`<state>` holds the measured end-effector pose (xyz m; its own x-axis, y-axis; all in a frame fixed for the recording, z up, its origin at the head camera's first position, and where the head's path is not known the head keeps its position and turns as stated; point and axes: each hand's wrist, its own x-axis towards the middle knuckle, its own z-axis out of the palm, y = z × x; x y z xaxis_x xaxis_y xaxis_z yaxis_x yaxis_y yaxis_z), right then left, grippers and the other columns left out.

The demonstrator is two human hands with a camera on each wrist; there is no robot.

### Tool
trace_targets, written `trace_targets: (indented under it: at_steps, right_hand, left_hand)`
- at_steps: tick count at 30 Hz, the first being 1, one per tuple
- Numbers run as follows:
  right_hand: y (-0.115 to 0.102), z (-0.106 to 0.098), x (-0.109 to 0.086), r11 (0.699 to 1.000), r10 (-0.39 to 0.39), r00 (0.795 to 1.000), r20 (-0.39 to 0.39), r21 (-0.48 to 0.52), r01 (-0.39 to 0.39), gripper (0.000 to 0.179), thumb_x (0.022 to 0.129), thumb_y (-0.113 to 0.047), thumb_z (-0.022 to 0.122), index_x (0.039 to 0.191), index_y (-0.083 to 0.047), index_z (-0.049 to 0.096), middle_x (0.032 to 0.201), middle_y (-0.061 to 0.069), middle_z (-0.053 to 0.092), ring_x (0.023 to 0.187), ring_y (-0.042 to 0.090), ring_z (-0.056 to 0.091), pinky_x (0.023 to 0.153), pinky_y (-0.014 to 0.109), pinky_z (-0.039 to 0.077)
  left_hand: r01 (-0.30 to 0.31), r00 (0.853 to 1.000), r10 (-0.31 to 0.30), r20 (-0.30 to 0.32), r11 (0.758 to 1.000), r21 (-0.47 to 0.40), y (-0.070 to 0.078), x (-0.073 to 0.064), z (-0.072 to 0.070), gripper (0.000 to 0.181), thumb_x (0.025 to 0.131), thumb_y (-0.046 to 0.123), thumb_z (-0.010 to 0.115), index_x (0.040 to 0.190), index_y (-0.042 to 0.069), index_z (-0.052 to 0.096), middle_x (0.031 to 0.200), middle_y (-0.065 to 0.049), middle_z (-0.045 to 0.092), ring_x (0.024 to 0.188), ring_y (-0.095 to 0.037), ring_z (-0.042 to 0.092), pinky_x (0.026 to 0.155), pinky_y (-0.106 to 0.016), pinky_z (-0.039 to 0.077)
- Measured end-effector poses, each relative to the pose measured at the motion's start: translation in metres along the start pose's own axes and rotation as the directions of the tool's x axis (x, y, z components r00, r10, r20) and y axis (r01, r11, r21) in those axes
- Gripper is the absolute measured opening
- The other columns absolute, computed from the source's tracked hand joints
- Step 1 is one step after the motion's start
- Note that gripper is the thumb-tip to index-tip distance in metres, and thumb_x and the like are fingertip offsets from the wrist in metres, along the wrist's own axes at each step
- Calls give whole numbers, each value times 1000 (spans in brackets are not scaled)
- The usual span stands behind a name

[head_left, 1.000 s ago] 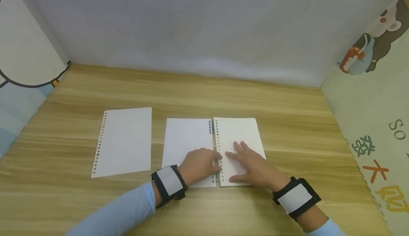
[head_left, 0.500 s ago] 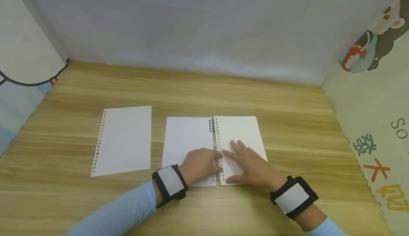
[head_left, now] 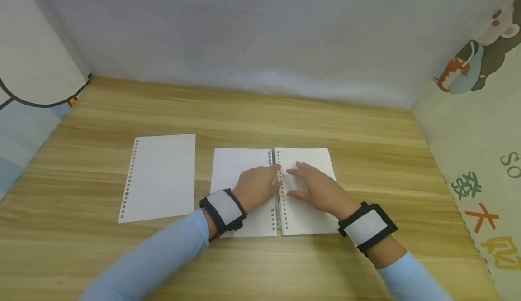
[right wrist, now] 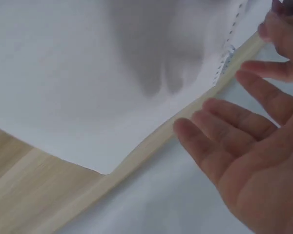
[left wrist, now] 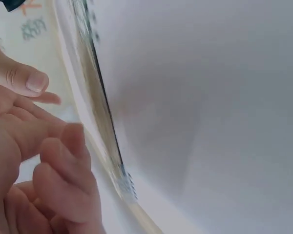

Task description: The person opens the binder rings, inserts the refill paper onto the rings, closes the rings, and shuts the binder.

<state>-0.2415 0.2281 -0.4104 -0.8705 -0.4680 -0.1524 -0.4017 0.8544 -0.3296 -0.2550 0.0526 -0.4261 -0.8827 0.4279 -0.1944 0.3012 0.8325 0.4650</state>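
A loose-leaf notebook lies open across the table's middle. Its left half shows a white page [head_left: 241,158]; a stack of punched sheets [head_left: 313,222] makes up the right half. Small binder rings [head_left: 273,219] run along the spine between them. My left hand [head_left: 256,185] is over the left page, thumb and fingertips apart right at the spine; its fingers [left wrist: 71,180] bend loosely in the left wrist view. Over the punched sheets, my right hand [head_left: 319,188] spreads its thumb from its fingers, and in the right wrist view its palm [right wrist: 263,180] holds nothing.
A single punched sheet [head_left: 163,179] lies to the left of the notebook, holes along its left edge. Wood-grain table [head_left: 252,111] surrounds the papers. A pale wall [head_left: 252,29] rises behind, with printed panels [head_left: 466,156] at the sides.
Both hands have moved up along the spine, away from the person. More of the lower rings and lower right sheets shows now. The papers stay in place.
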Motion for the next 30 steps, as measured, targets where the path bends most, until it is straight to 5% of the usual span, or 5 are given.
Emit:
trace_targets:
  at_steps: [6, 11, 15, 23, 30]
  right_hand:
    - [7, -1, 35, 996, 90, 996, -21, -25, -90, 53, 91, -25, 61, 137, -5, 46, 145, 25, 35, 134, 39, 36, 108, 49, 32]
    - [11, 3, 49, 994, 97, 995, 18, -51, -96, 50, 92, -27, 59, 135, -5, 48, 145, 26, 35, 133, 39, 37, 107, 48, 33]
    - [11, 5, 51, 993, 112, 993, 41, -47, -110, 49, 92, -29, 58, 135, -6, 49, 147, 25, 33, 133, 38, 37, 108, 47, 32]
    - [9, 5, 51, 990, 138, 990, 40, -29, -136, 51, 92, -30, 58, 136, -7, 48, 148, 23, 32, 135, 37, 36, 109, 46, 31]
    - [1, 1, 51, 990, 137, 990, 26, -48, -136, 52, 92, -33, 57, 134, -4, 49, 145, 24, 37, 131, 38, 40, 107, 48, 34]
  left_hand:
    - [63, 995, -57, -80, 996, 70, -6, 27, -7, 46, 95, 28, 52, 136, 9, 46, 97, -9, 71, 72, -19, 66, 55, -29, 48]
    - [85, 995, -80, -55, 993, 80, -8, 35, -6, 37, 95, 28, 53, 128, 12, 55, 105, -8, 70, 84, -20, 68, 64, -32, 52]
    - [97, 995, -95, -38, 992, 80, -8, 38, -5, 30, 93, 29, 55, 117, 12, 62, 92, -6, 72, 72, -16, 65, 56, -28, 48]
    - [93, 994, -89, -56, 992, 87, -8, 37, -5, 32, 93, 28, 56, 118, 10, 62, 78, -4, 69, 57, -13, 57, 48, -25, 42]
    - [68, 990, -53, -133, 991, 111, -15, 16, -18, 28, 93, 30, 56, 108, 9, 65, 67, -1, 64, 53, -12, 54, 45, -25, 38]
